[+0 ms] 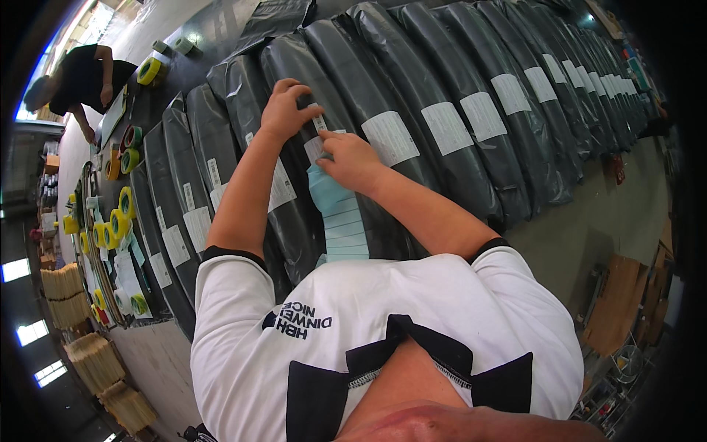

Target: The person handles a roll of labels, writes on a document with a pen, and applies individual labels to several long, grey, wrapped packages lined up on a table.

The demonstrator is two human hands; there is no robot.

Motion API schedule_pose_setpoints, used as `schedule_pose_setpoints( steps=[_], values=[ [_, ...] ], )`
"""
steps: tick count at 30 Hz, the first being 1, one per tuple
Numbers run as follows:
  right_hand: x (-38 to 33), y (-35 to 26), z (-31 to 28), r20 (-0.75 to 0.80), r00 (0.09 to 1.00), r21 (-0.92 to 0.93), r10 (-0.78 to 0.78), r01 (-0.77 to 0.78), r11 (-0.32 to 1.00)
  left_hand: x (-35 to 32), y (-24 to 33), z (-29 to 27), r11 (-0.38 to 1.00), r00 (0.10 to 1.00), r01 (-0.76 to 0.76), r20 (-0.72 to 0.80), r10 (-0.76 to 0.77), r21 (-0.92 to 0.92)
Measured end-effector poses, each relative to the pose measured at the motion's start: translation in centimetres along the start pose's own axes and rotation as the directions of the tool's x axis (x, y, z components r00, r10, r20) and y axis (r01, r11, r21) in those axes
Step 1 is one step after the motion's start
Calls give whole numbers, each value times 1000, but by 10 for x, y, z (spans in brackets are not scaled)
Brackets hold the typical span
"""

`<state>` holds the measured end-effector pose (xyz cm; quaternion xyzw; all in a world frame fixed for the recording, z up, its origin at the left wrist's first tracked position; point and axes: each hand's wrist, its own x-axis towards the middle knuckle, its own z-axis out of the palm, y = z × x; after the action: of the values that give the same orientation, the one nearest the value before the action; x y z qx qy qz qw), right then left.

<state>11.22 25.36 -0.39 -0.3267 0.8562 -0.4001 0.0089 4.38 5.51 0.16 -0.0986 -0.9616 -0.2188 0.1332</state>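
A long row of dark grey plastic mailer bags (412, 66) lies overlapping on the table, most with a white label. My left hand (289, 109) presses its fingertips on a small white label (319, 121) on one bag (294, 66) in front of me. My right hand (352, 158) rests beside it, fingers on another white label (315, 149) of the same bag. A strip of pale blue backing paper (340, 221) hangs down from under my right hand toward my chest.
Yellow and green tape rolls (118, 214) and paper sheets lie at the table's left end. Another person in black (81, 81) bends over the far left corner. Stacks of flat cardboard (81, 324) stand on the floor at left, brown boards (615, 302) at right.
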Motion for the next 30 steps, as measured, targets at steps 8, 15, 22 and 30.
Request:
schedule_pose_setpoints(
  steps=[8, 15, 22, 30],
  values=[
    [-18, 12, -51, 283, 878, 951, 385, -311, 9, -13, 56, -19, 348, 888, 443, 350, -299, -826],
    [-35, 18, -104, 272, 948, 950, 165, -236, -206, -40, 142, -54, 587, 961, 262, 262, -87, -766],
    [-63, 29, -152, 401, 901, 897, 166, -423, 130, -48, 223, -50, 938, 973, -130, -224, 58, -322],
    [-82, 36, -151, 209, 957, 964, 203, -237, 123, -71, 255, -23, 154, 845, 285, 172, -506, -946]
  ],
)
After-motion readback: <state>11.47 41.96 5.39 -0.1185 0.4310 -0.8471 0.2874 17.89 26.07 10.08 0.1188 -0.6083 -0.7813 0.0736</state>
